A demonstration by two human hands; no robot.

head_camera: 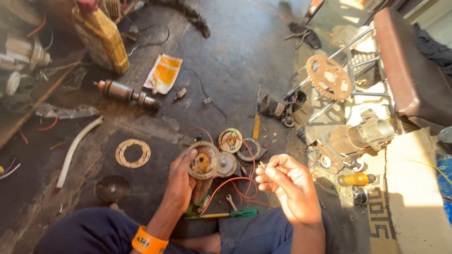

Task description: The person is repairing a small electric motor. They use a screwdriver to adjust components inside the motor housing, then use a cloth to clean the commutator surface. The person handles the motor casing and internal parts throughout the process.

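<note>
Round motor plate (203,161) with copper-wound centre sits held up in the left hand (181,181), grip closed around its rim, red wires (230,186) trailing toward 5 o'clock. Right hand (292,186) pinches a small metal part (262,165) at 3 o'clock of the plate. Step judged: fitting. Next move needs careful alignment.

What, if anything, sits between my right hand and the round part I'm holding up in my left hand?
Nothing solid. The right hand, pinching a small metal piece, is apart from the round plate in the left hand. Only thin red wires loop through the gap between them, above the floor.
</note>
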